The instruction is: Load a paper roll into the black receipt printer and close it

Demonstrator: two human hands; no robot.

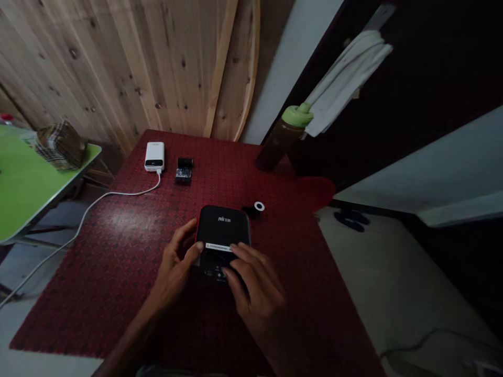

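A black box-shaped device (223,228) with rounded corners, white lettering and a white warning strip lies on the red table, buttons on its near end. My left hand (176,264) grips its left side, the thumb on top by the strip and the fingers along the edge. Over the near right part is my right hand (257,288), fingertips resting by the strip and thumb near the buttons, fingers slightly apart. Just beyond the device's right corner lies a small black object with a white ring (259,206). My right hand partly hides the buttons.
The red patterned table (129,272) carries a white power bank (154,156) with a white cable (113,193), a black roll (184,170) and a brown bottle with a green lid (271,146). A green table (23,183) stands left; slippers (351,220) lie on the floor.
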